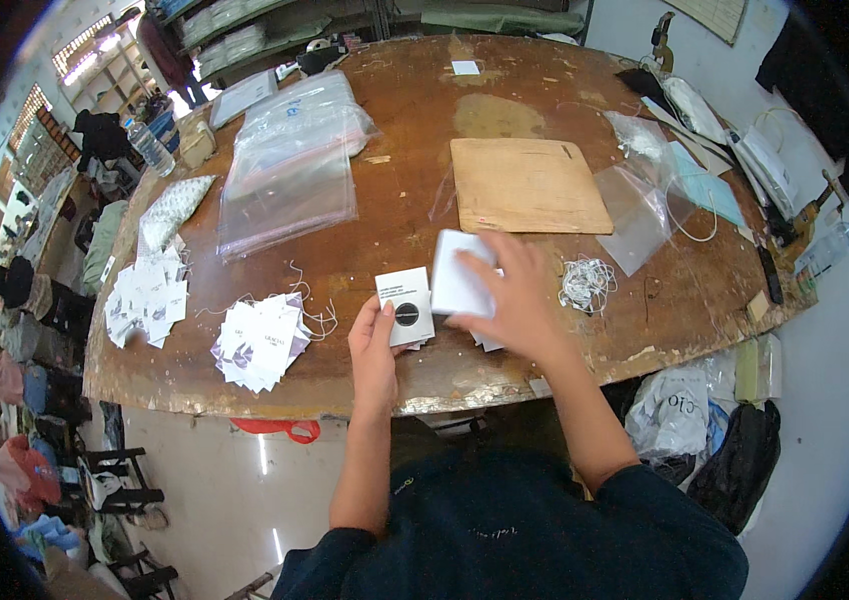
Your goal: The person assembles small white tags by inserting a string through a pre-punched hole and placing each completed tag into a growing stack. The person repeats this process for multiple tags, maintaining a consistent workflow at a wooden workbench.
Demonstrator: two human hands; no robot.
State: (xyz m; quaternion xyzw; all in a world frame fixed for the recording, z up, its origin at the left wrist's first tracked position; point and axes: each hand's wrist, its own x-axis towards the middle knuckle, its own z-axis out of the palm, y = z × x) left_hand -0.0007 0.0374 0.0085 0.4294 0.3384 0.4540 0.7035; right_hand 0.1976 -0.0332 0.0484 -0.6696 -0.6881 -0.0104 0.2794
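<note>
My left grip (373, 345) is closed on a white rectangular card (405, 285), thumb on its face, over the front part of the surface (400, 215). The card is smooth, printed in dark type, and carries a black disc. My right grip (517, 300), slightly blurred, holds a plain white stack (460, 270) between thumb and fingers, just right of the card; whether it is loose sheets or one block I cannot tell.

To the left lie a fanned pile of tags (263, 340), white and lilac with thin cords, and a second tag pile (150, 300). To the right is a tangled coil of white string (588, 286); beyond it lies a smooth, pale wooden board (530, 185).

Containers noted: layered clear plastic bags (290, 165), glossy and creased; a filled pouch (175, 212) with whitish contents; a clear bottle (150, 148) at the left edge.

The surface is brown wood, scuffed, its front edge chipped. A white plastic bag (670, 415) and a black bag (740, 465) sit below right. The floor (245, 490) is pale and reflective; loaded shelves (245, 30) stand behind.
</note>
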